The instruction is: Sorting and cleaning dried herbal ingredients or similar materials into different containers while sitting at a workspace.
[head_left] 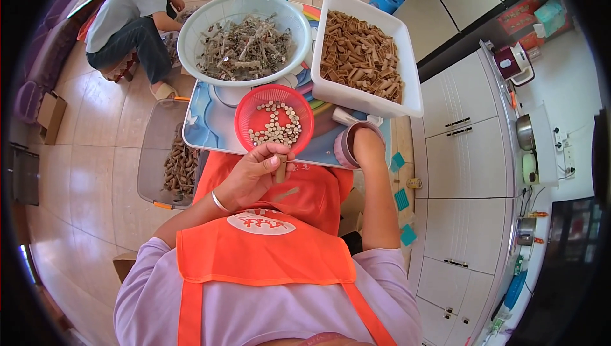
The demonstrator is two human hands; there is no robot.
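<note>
My left hand (253, 173) is closed around a small brown cylinder (280, 169), which stands upright between thumb and fingers, just in front of a red plastic basket (242, 120). Small round silvery discs (275, 131) lie in that basket. At the table's right front, my right hand (369, 147) reaches down into a pinkish-grey cup (345, 147). Its fingers are hidden by the cup's wall, so what they touch cannot be seen. A thin brown sliver (286, 194) shows over my orange apron (267, 244), below the left hand.
On the patterned table (213, 131) stand a pale green colander (184, 47) of clear and metallic scraps and a white tub (412, 85) of brown curled pieces. A grey bin (149, 155) with brown cylinders sits left on the floor. Another person (130, 21) crouches far left; cabinets (464, 155) line the right.
</note>
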